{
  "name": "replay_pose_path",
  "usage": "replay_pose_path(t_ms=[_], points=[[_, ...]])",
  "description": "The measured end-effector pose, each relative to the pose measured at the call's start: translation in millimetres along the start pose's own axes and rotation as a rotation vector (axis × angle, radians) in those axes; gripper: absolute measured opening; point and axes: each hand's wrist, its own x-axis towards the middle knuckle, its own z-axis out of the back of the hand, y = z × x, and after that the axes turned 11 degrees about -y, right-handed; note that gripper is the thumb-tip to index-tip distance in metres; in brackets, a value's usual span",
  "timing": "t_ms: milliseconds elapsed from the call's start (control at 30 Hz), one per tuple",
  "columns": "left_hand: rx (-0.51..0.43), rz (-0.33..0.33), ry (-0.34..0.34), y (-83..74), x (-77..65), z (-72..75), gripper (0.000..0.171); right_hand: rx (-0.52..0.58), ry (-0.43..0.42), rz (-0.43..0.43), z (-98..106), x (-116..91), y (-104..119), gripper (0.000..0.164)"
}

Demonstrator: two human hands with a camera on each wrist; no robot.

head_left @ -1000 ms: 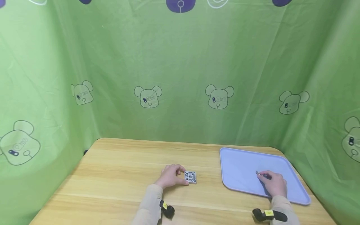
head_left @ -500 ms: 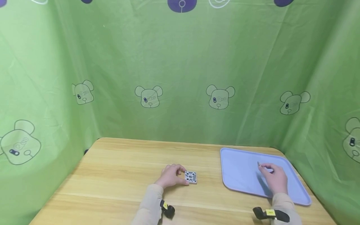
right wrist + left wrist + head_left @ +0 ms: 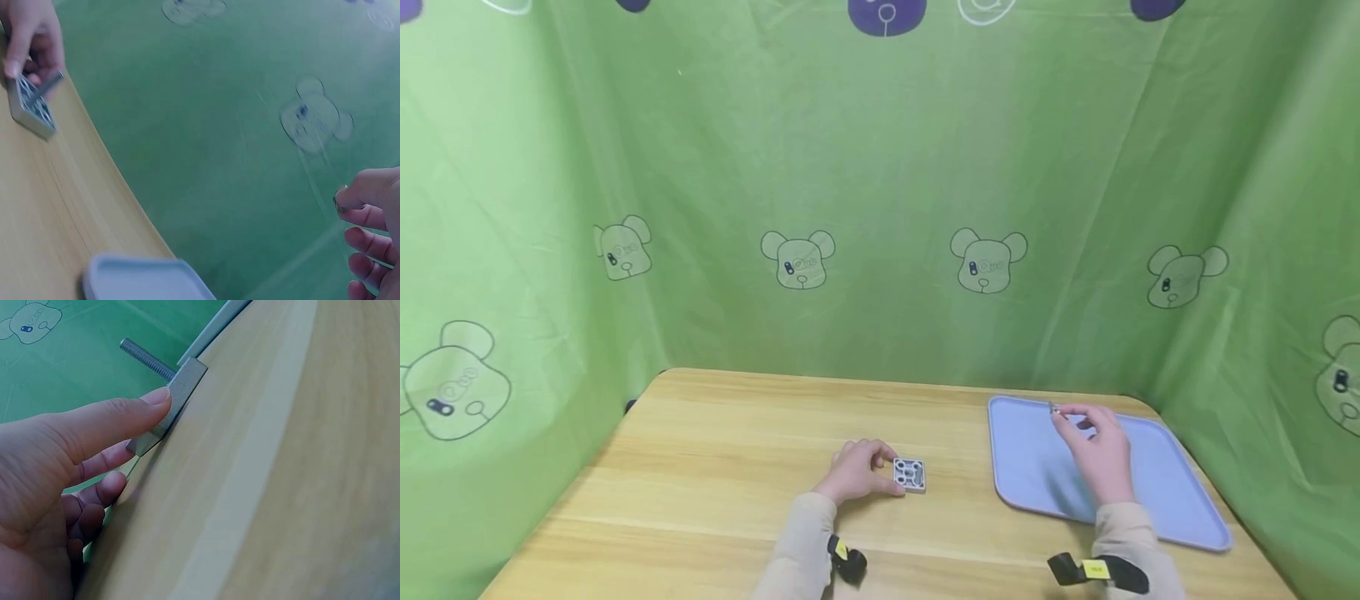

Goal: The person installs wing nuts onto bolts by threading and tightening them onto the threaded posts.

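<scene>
My left hand pinches a small square metal plate between thumb and fingers, down at the tabletop. Recesses and round holes pattern the plate's upper face. A threaded rod stands up from it in the left wrist view. Above the left part of the tray, my right hand is raised. Its thumb and index finger pinch a tiny metal piece, mostly covered by the fingertips, so its kind cannot be told. The other fingers of that hand are loosely bent.
A pale blue tray lies on the right of the wooden table. Green curtains with bear-head prints stand behind the table and at both sides. Black straps with wrist cameras sit on both sleeves.
My right hand has lifted off the tray with the tiny metal piece and moved left and away from me. The left hand and the plate have stayed in place.
</scene>
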Motion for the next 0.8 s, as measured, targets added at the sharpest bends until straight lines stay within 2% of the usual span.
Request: replay_pose_path(t_ms=[300, 467, 633, 800], points=[[0.008, -0.006, -0.003, 2.3, 1.5, -1.6, 0.05, 0.044, 0.074, 0.101, -24.9, -18.8, 29.1, 0.015], [0.005, -0.004, -0.002, 3.1, 1.9, -1.7, 0.051, 0.11, 0.116, 0.153, -42.1, -31.6, 41.9, 0.012], [0.006, -0.004, 0.0, 2.8, 1.9, -1.2, 0.052, 0.167, 0.169, 0.188, -60.8, -45.5, 45.3, 0.012], [0.007, -0.002, 0.001, 1.4, 1.6, -0.4, 0.052, 0.196, 0.223, 0.185, -76.9, -59.4, 45.1, 0.014]])
